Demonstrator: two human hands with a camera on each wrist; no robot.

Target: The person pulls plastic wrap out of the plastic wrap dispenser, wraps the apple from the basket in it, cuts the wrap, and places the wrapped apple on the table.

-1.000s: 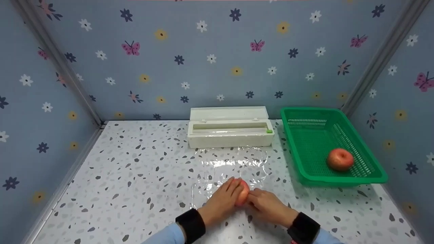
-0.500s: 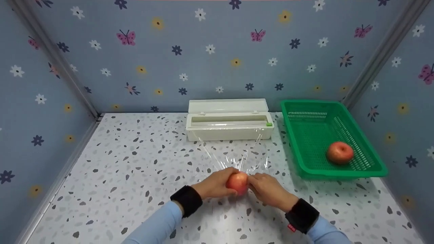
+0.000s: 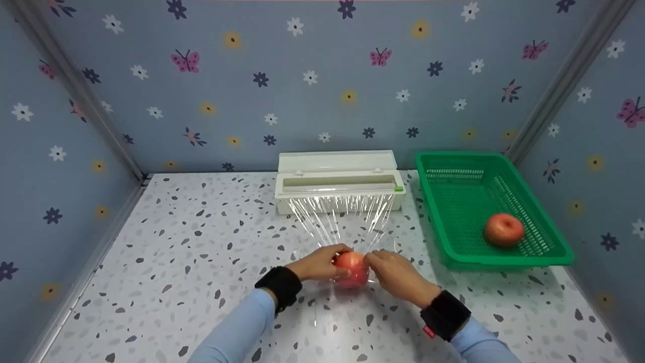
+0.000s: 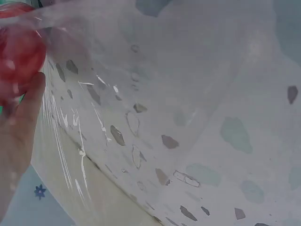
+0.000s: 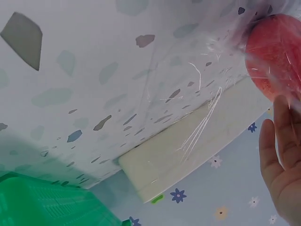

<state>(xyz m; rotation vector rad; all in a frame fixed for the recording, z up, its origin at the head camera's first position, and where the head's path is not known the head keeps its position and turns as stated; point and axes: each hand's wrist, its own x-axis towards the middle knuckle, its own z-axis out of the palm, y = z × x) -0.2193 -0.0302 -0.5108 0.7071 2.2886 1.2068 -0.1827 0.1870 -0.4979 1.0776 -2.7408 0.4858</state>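
Observation:
A red apple [image 3: 352,269] sits low in the middle, clear plastic wrap drawn over it. My left hand [image 3: 320,262] grips its left side, thumb toward me and fingers over the far side. On the right, my right hand [image 3: 398,272] holds the apple's edge with bent fingers. Taut, creased plastic wrap [image 3: 330,218] runs from the white wrap dispenser [image 3: 338,204] down to the apple. In the left wrist view, film covers the apple [image 4: 21,59] near a fingertip; the right wrist view has fingertips right at the apple [image 5: 275,59].
The dispenser's lid [image 3: 337,161] stands raised at the back, with a small green slider [image 3: 398,188] at its right end. Right of it is a green basket [image 3: 437,222] holding another apple [image 3: 504,230]. Flower-patterned walls [image 3: 322,75] enclose the speckled table [image 3: 201,272].
The wrap lay flat on the table; now it stretches taut from dispenser to apple. The left hand has shifted from lying over the apple to gripping its side, and the apple has turned.

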